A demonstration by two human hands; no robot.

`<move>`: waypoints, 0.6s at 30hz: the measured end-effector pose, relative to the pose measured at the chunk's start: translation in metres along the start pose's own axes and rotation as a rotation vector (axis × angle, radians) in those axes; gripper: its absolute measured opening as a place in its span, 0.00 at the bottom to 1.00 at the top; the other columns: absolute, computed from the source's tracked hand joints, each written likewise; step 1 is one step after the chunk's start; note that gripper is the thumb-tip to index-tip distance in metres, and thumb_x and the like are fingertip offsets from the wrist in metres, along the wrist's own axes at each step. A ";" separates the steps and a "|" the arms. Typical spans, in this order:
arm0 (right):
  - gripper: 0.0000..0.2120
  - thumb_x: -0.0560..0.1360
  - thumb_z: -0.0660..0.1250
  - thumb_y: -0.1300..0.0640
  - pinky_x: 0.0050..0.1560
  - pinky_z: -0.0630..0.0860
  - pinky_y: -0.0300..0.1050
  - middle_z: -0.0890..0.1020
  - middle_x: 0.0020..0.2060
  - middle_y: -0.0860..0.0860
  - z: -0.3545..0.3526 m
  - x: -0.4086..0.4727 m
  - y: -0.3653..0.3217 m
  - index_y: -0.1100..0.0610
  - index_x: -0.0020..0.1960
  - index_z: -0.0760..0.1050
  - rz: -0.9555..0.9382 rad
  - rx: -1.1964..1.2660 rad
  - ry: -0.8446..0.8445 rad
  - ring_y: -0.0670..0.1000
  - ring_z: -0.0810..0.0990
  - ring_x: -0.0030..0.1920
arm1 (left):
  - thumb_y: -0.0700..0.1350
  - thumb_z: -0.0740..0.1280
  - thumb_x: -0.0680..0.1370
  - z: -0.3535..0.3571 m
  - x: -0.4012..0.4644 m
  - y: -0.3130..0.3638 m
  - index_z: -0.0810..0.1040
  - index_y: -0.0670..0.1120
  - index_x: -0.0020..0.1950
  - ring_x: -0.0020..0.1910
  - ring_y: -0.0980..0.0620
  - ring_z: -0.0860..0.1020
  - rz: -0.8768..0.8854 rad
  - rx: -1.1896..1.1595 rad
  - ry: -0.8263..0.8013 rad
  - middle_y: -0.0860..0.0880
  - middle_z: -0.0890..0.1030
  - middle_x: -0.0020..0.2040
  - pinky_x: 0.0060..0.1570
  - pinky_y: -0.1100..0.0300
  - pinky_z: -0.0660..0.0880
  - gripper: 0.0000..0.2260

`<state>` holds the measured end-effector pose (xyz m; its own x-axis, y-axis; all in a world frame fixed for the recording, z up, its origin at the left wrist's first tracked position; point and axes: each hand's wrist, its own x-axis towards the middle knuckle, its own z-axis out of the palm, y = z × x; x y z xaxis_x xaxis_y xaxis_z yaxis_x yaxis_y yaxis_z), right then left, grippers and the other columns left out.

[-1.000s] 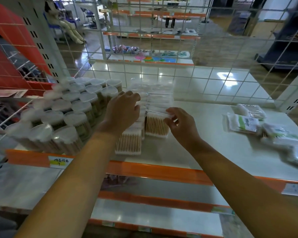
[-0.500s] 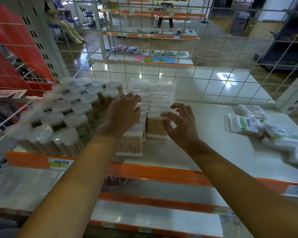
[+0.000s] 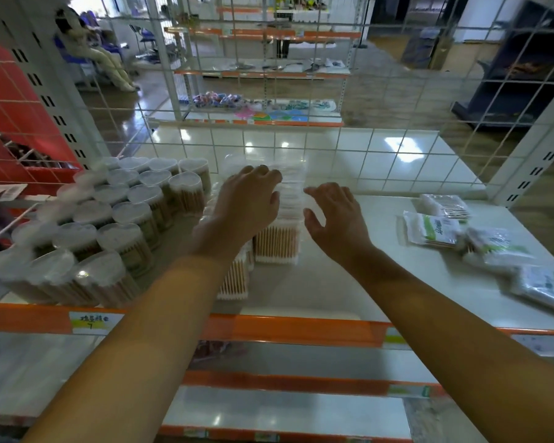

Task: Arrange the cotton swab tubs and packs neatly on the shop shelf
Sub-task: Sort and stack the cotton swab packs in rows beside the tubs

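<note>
The right hand [image 3: 335,215], which a second earlier pinched the front clear pack of swabs [image 3: 277,241], let go and drew back to the right with fingers spread, just beside the pack. The left hand [image 3: 247,203] slid slightly further over the row's tops, seemingly pressing them.
</note>
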<state>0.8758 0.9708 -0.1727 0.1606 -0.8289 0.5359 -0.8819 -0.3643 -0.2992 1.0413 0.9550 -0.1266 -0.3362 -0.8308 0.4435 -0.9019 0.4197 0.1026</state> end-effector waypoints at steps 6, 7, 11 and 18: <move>0.22 0.78 0.59 0.49 0.62 0.65 0.47 0.73 0.62 0.56 -0.018 -0.002 0.030 0.59 0.69 0.65 0.128 -0.114 -0.070 0.55 0.69 0.63 | 0.45 0.59 0.79 0.009 0.019 0.047 0.72 0.43 0.65 0.58 0.48 0.75 0.047 -0.038 -0.002 0.46 0.78 0.59 0.57 0.55 0.71 0.15; 0.22 0.78 0.58 0.49 0.61 0.65 0.47 0.73 0.62 0.57 -0.022 -0.004 0.036 0.59 0.69 0.65 0.142 -0.128 -0.069 0.55 0.69 0.63 | 0.45 0.59 0.79 0.012 0.022 0.054 0.72 0.43 0.65 0.58 0.48 0.75 0.060 -0.044 0.001 0.46 0.78 0.59 0.56 0.55 0.71 0.15; 0.22 0.79 0.58 0.50 0.62 0.66 0.48 0.73 0.62 0.57 -0.039 -0.013 0.062 0.59 0.69 0.65 0.202 -0.148 -0.074 0.56 0.69 0.63 | 0.46 0.60 0.79 0.026 0.031 0.089 0.72 0.44 0.64 0.56 0.49 0.76 0.089 -0.093 -0.005 0.47 0.78 0.58 0.56 0.56 0.73 0.14; 0.19 0.78 0.60 0.53 0.57 0.70 0.52 0.78 0.56 0.60 -0.073 -0.030 0.110 0.62 0.65 0.69 0.244 -0.202 -0.044 0.59 0.73 0.58 | 0.44 0.61 0.79 0.056 0.037 0.148 0.72 0.44 0.64 0.55 0.48 0.76 0.159 -0.129 -0.039 0.46 0.79 0.56 0.55 0.56 0.73 0.14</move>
<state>0.7416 0.9865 -0.1639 -0.0511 -0.9006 0.4317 -0.9662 -0.0649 -0.2497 0.8807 0.9661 -0.1453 -0.4838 -0.7631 0.4286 -0.7954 0.5876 0.1483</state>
